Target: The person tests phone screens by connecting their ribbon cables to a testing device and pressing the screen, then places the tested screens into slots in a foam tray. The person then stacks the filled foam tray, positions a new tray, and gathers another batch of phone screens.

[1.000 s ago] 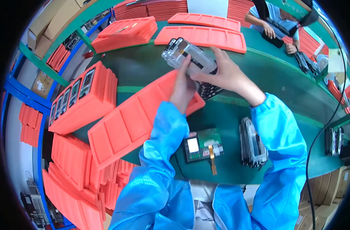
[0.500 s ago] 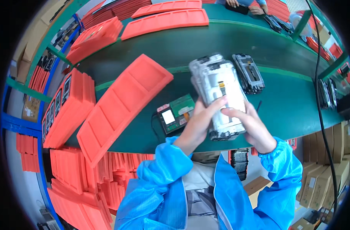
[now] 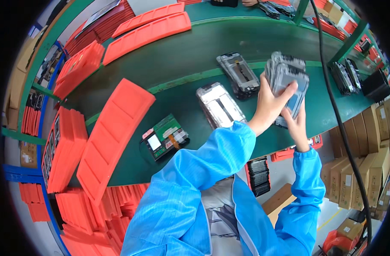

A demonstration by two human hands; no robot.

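Observation:
My left hand grips a stack of phone frames from its left side, thumb across the top piece. The fingers of my right hand close on the lower end of the same stack. These frames have silvery edges and a grey-blue face, and the stack is tilted over the right part of the green bench. Left of my hands lies another stack of phone frames, bright white on top with a dark strip; my left sleeve covers its near end. Behind it sits a darker frame stack.
A green circuit board device with a lit white screen lies on the bench. A long red compartment tray leans at the left, beside stacked red trays. A black cable hangs at the right, near more frames.
My hands have moved right from the bench's middle. A white-topped stack now lies where they were, and they hold a grey-blue-faced stack. The view has shifted right.

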